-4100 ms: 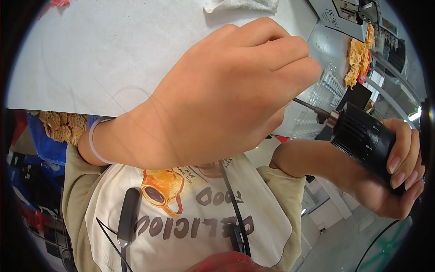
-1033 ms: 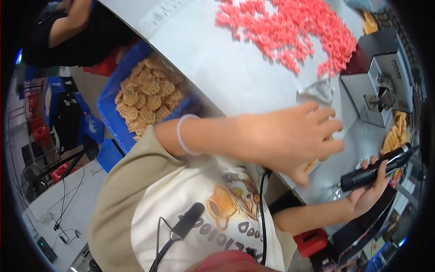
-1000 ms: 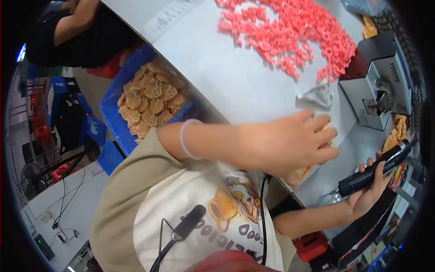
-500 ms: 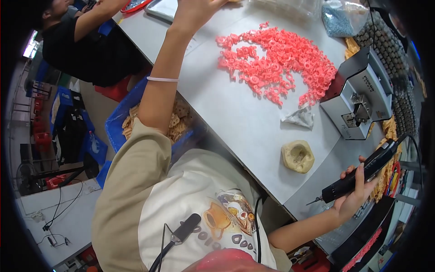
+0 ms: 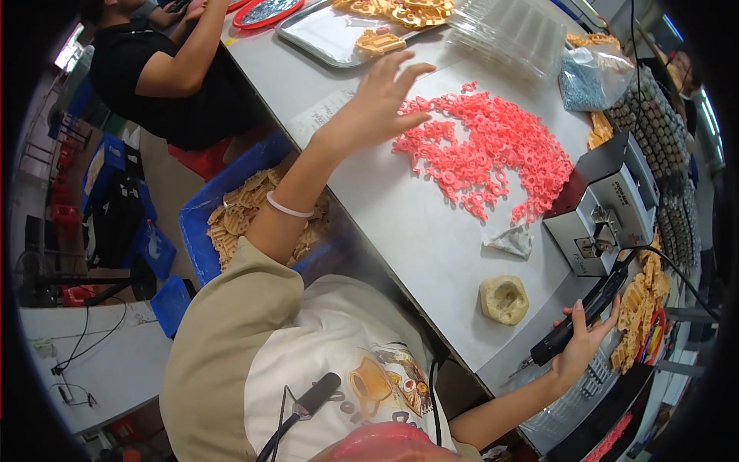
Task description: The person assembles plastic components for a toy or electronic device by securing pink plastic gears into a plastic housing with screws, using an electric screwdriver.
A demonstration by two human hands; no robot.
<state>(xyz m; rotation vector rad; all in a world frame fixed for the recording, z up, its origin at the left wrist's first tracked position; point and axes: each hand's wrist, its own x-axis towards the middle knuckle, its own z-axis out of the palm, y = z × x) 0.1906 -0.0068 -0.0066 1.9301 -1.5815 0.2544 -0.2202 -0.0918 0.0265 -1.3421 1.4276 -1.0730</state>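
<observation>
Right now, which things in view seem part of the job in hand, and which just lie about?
Likely in the job:
black driver in the right hand
tan piece near the left hand
hollowed block

Seemingly lying about:
crumpled scrap
blue-filled bag

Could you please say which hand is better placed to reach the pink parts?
Probably the left hand: open, seemingly empty and near the pink parts, while the right hand holds a black tool.

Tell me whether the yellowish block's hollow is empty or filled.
Empty: the yellowish block shows a bare hollow facing up, nothing seated inside.
</observation>
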